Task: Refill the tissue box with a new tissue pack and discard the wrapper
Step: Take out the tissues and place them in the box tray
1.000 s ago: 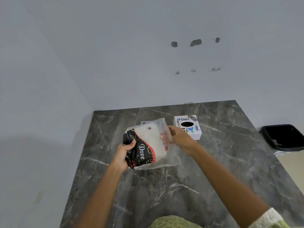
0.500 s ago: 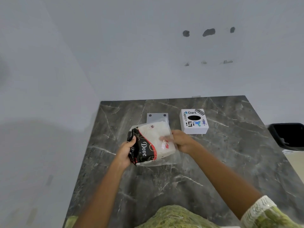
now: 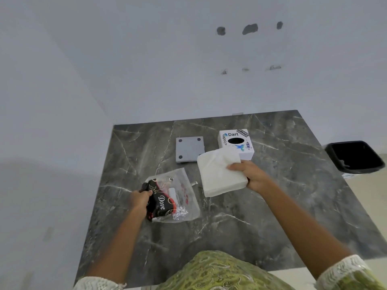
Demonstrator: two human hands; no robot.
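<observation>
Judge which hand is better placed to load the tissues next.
Right hand: it already holds the white tissue stack, beside the white square tissue box. The left hand holds the clear plastic wrapper.

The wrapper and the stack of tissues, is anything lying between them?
No. In the head view, only bare dark marble table shows between the empty wrapper in the left hand and the tissue stack in the right hand.
</observation>
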